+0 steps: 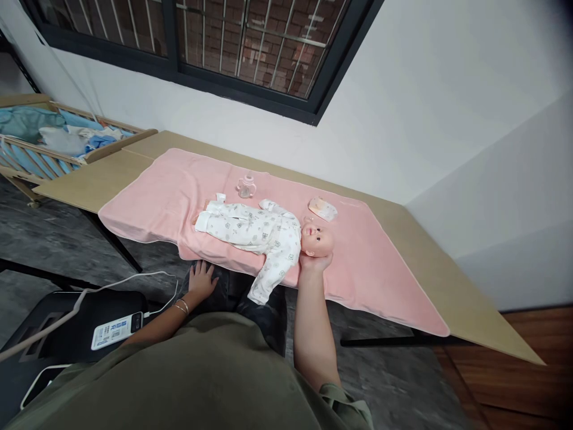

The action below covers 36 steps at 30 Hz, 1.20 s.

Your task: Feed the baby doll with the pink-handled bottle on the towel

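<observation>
A baby doll (268, 232) in a white printed sleepsuit lies on its back on a pink blanket (380, 269), its head to the right and one sleeve hanging over the near edge. My right hand (314, 263) cups the back of the doll's head from below; most of its fingers are hidden. On my dark trousers, just off the table, my left hand (203, 279) rests flat with fingers spread and nothing in it. Behind the doll's legs stands a small clear baby bottle (246, 186) with pink handles. A folded pale cloth-like item (323, 208) lies beyond the head.
The blanket covers much of a light brown table (447, 286) along the wall, beneath a barred window (255, 48). At far left is a wooden cot (98, 152) with blue bedding. A cabled power bank (117, 330) lies on a black surface at my left.
</observation>
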### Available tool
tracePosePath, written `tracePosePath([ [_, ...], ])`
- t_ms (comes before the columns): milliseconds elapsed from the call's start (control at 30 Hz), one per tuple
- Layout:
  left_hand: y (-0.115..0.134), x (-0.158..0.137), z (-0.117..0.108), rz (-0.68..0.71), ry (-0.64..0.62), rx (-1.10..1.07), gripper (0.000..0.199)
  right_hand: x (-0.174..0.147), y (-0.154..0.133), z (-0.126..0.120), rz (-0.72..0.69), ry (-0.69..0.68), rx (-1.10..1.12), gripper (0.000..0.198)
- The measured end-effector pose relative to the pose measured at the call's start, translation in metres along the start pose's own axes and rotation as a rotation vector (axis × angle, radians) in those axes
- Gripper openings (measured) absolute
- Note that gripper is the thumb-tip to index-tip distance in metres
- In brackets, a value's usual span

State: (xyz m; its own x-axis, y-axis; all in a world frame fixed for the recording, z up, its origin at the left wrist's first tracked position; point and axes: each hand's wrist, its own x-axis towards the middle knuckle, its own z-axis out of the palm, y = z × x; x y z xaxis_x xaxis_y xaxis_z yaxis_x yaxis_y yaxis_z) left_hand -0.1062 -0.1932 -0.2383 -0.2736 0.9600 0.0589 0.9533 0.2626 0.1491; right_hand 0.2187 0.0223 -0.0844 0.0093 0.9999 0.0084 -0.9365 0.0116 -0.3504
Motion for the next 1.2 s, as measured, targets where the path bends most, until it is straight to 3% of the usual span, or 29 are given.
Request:
tracePosePath([
  [967, 0.0013, 0.0001, -0.0039, -0.012, -0.032, 0.015, 0.066, -0.0027, 0.0010, 0.0032, -0.011, -0.067, -0.021, 0.064],
  [1200, 0.0027, 0.0001, -0.0073, -0.016, -0.041, 0.018, 0.065, -0.0012, 0.0010, 0.0008, -0.010, -0.027, -0.030, 0.064],
])
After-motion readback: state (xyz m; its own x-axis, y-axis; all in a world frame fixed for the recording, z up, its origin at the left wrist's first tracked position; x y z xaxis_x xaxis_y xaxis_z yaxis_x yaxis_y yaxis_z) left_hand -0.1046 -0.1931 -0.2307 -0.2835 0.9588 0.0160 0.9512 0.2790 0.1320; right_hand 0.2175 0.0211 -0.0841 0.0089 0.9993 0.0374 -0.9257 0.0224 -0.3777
